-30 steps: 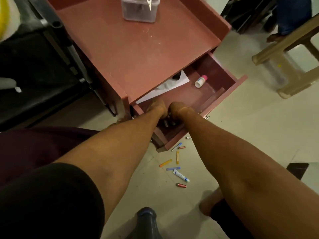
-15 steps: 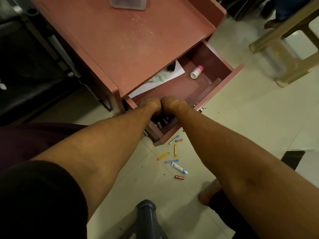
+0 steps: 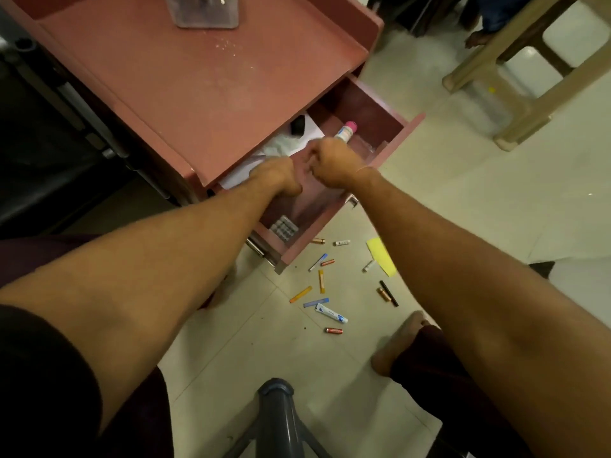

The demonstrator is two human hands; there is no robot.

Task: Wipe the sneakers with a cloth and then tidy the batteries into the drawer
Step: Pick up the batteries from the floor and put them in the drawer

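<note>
Both hands hang over the open drawer [image 3: 373, 110] of the reddish counter [image 3: 205, 94], close together but not touching. The left hand [image 3: 277, 175] points down into the drawer with its fingers curled under and hidden. The right hand [image 3: 330, 163], at its 2 o'clock, is bunched like a fist and blurred. I cannot tell whether either one has hold of anything.

A cluster of batteries [image 3: 283, 228] lies in the drawer's near corner, at 6 o'clock from the hands. On the tiled floor [image 3: 463, 193], at 5 o'clock of the drawer, loose batteries [image 3: 334, 331] lie scattered among 2 orange sticks [image 3: 301, 294], a blue stick [image 3: 315, 302], a white tube [image 3: 330, 314] and a yellow sheet [image 3: 380, 256].

Deeper in the drawer, at 12 o'clock of the right hand, sits a white bottle [image 3: 345, 131] with a pink cap. White paper [image 3: 291, 143] and a small black object [image 3: 297, 125] lie at its 9 o'clock. A clear container [image 3: 205, 11] stands on the counter at the frame's 12 o'clock, and a beige stool [image 3: 515, 77] stands at 2 o'clock.
</note>
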